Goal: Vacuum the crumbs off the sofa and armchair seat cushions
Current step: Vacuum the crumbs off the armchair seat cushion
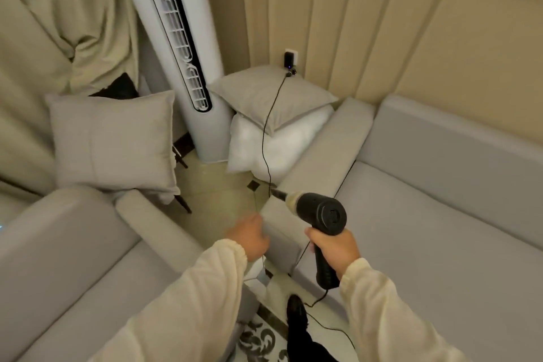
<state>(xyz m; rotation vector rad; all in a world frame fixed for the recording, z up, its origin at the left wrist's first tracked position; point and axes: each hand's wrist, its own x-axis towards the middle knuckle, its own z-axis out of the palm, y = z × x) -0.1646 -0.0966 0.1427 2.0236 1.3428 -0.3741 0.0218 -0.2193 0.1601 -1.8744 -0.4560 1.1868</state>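
Right hand: the right hand [335,250] is gripping the pistol handle of the handheld vacuum [320,217], fingers wrapped fully around it.
Left hand: the left hand [249,236] is hanging free over the gap between the two seats, fingers loosely curled; a thin cord seems to be passing close under it, but whether it is pinching that cord I cannot tell.
Vacuum axis: the body is running up and to the left from the grip, its narrow nozzle [279,194] pointing at the front corner of the sofa's armrest [323,150], not down at any cushion.
Cord: the cord [266,138] is trailing from the wall plug [289,60] in the far corner, over the stacked pillows [273,120], and down past the armrest; a length is also looping from the handle's base across the floor.
Sofa seat cushion: the sofa seat cushion [440,238] is lying to the right of the tool hand, just beside it, stretching away along the wall.
Armchair seat cushion: the armchair seat cushion [97,288] is lying to the lower left, beyond the free hand.
Nearer hand: the tool hand is sitting closer to the sofa seat, so I judge that the nozzle needs swinging right and tipping down.
Crumbs: none are showing clearly on either seat.
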